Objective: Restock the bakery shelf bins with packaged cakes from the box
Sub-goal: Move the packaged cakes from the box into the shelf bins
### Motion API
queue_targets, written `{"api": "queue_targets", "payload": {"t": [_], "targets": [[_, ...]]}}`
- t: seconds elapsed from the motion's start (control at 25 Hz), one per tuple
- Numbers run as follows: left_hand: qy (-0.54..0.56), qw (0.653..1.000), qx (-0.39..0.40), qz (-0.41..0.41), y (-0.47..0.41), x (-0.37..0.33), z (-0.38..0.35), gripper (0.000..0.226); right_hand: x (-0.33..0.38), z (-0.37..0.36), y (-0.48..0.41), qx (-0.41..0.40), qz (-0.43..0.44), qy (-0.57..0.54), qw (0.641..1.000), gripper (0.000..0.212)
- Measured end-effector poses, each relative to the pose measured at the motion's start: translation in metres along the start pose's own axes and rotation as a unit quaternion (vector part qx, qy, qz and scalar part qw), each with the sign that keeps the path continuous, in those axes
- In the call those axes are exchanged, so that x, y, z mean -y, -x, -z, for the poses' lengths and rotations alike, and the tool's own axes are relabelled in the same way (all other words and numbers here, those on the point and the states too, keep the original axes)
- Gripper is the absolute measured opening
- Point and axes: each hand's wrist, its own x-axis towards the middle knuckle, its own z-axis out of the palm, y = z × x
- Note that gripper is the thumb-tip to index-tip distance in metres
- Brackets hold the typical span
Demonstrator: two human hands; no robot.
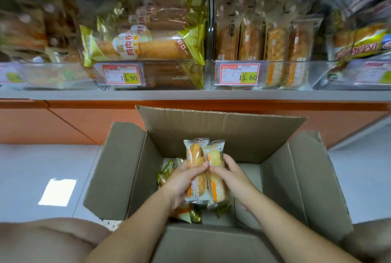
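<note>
Cakes in clear wrappers with an orange stripe stand side by side above the open box (296,178). My left hand (182,180) curls round the left pack (195,156) and my right hand (230,174) pinches the right pack (218,152). More wrapped goods (167,170) lie at the bottom of the box.

To do this lift well, I should square the 2 packs together and hold them by their sides so the cake is not crushed. They should then go upright into the clear bin (281,76), whose orange-striped packs look the same.

That bin's price tag (240,73) reads 15.60. The tag to its left (121,74) reads 13.90, under green-wrapped rolls (143,46) marked 鸡肉卷. The printing on my own packs is too small to read.
</note>
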Motion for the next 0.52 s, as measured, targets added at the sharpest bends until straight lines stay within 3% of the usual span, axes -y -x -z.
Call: {"api": "queue_targets", "payload": {"t": [0.28,0.52], "targets": [[-0.04,0.997,0.011,-0.072,0.022,-0.015,-0.025,0.049,0.024,0.017,0.026,-0.008,0.048,-0.018,0.999,0.047],[-0.152,0.971,0.017,-0.184,0.049,-0.051,-0.047,0.049,0.065,0.021,0.051,-0.018,0.113,0.017,0.993,0.034]]}}
